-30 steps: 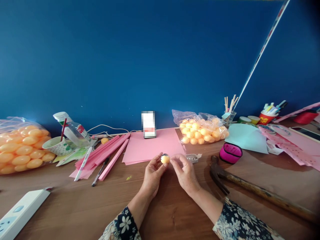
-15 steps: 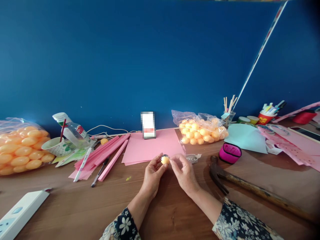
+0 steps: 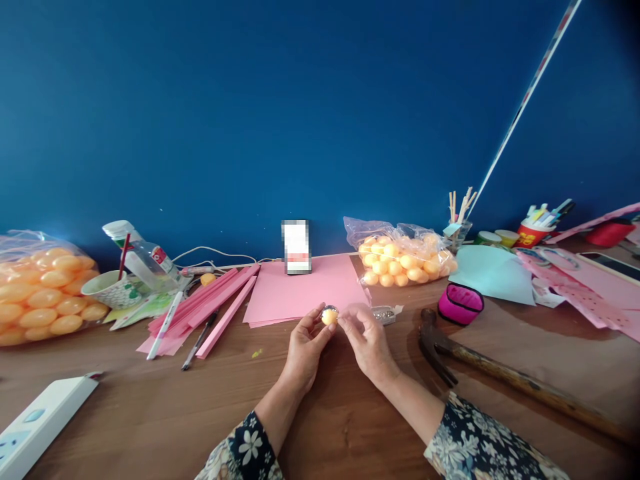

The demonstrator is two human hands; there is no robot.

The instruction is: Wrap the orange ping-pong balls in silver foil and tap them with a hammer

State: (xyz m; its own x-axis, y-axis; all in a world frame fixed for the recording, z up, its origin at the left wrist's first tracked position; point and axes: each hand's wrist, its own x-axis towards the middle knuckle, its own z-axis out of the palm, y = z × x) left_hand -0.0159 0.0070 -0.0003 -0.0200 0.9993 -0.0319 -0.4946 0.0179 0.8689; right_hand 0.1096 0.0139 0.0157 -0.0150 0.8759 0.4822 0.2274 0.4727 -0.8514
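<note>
A small pale orange ball with a dark, shiny rim along its top is held above the brown table, in front of the pink sheets. My left hand grips this ball between thumb and fingers from the left. Close to its right side is my right hand, thumb and forefinger pinched together at the ball's edge. Whatever is in that pinch is too small to make out. Just behind the right hand lies a small clear packet of shiny bits.
A claw hammer and a magenta pouch lie to the right. Bags of orange balls stand at the left and back right. Pink strips, pens and a paper cup are left; a power strip sits front left.
The view has shifted very slightly. Both hands keep nearly the same place, and the ball appears turned a little, with more of its pale face showing.
</note>
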